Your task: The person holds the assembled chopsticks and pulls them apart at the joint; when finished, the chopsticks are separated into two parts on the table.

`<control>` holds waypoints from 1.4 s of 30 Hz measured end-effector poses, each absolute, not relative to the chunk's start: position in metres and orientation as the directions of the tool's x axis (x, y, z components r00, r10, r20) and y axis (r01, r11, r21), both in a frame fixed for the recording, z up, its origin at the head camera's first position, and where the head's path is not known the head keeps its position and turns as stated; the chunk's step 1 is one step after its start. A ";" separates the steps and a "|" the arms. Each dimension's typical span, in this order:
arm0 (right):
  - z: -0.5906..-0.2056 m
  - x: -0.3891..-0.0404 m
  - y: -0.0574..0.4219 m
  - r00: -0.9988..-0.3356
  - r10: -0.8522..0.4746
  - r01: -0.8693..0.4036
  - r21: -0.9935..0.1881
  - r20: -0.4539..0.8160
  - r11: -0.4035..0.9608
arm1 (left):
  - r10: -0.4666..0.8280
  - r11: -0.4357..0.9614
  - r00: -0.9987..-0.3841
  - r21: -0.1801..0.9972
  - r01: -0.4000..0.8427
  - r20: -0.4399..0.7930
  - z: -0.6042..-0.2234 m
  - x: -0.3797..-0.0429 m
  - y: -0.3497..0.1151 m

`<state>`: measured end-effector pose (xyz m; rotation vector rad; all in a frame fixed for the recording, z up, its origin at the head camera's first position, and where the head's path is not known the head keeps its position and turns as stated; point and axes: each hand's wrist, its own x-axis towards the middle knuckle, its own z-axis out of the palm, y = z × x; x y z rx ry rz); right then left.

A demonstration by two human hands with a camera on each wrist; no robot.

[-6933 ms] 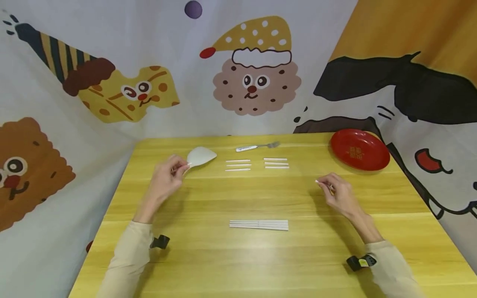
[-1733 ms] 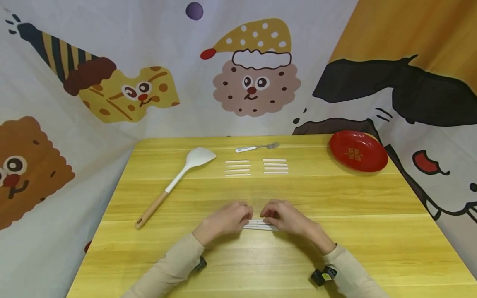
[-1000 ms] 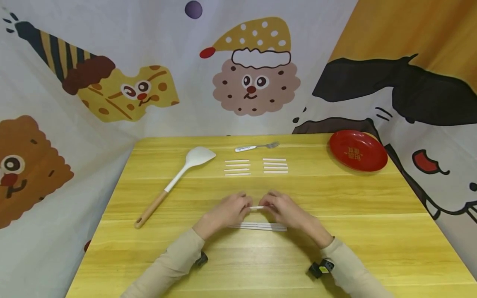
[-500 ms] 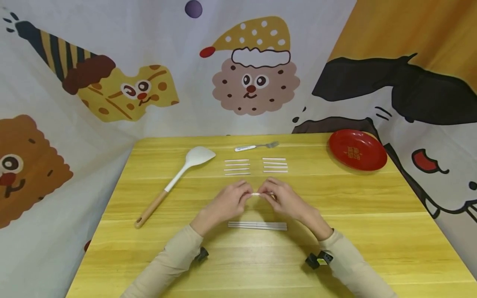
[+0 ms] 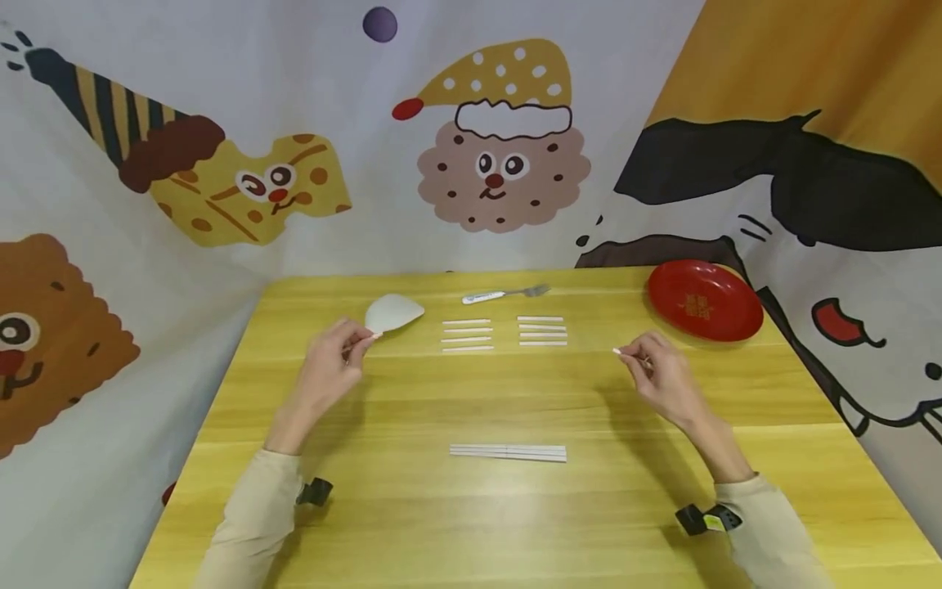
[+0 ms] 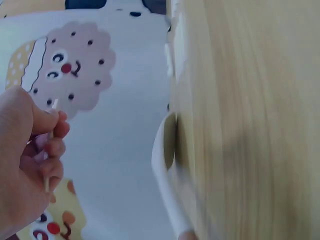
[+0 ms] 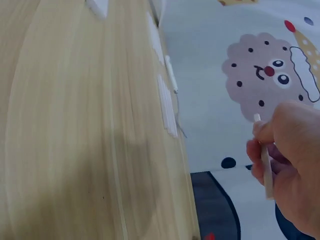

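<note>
My left hand (image 5: 331, 364) is raised at the left, pinching a short white stick (image 6: 47, 182) between thumb and fingers. In the head view it partly covers the turner (image 5: 393, 312), whose white blade shows past the fingertips. Off to the right, my right hand (image 5: 662, 376) pinches another short white stick (image 7: 268, 175), its tip poking out beyond the thumb. Between the hands lie two columns of similar short sticks, a left column (image 5: 467, 339) and a right column (image 5: 543, 334). Closer to me, several longer white sticks (image 5: 508, 452) lie side by side, each with a line near its middle.
A fork (image 5: 486, 298) with a white handle lies behind the columns. At the back right a red plate (image 5: 743, 319) sits by the table's edge. A cartoon-printed curtain (image 5: 383, 196) hangs behind the wooden table (image 5: 508, 523).
My hands took a long stick from the bundle, lifted it away and have swung wide apart. Each now holds a short piece. The bundle is thinner; both columns are one stick longer than at first.
</note>
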<state>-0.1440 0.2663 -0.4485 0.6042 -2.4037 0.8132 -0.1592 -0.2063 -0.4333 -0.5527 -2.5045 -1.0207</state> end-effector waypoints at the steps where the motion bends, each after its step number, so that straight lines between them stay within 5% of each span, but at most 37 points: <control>1: -0.449 -0.145 0.270 -0.768 -0.265 -0.559 -0.409 0.583 0.721 | 0.239 0.654 -0.857 0.576 0.490 0.457 -0.433 -0.159 -0.207; 9: -0.455 -0.162 0.241 -0.737 -0.403 -0.641 -0.371 0.543 0.672 | 0.377 0.640 -0.856 0.568 0.518 0.355 -0.441 -0.169 -0.167; 26: -0.469 -0.205 0.214 -0.803 -0.493 -0.595 -0.424 0.334 0.682 | 0.508 0.675 -0.828 0.487 0.555 0.239 -0.464 -0.208 -0.108; 42: -0.481 -0.214 0.194 -0.778 -0.522 -0.625 -0.339 0.350 0.703 | 0.560 0.695 -0.820 0.473 0.542 0.117 -0.480 -0.220 -0.083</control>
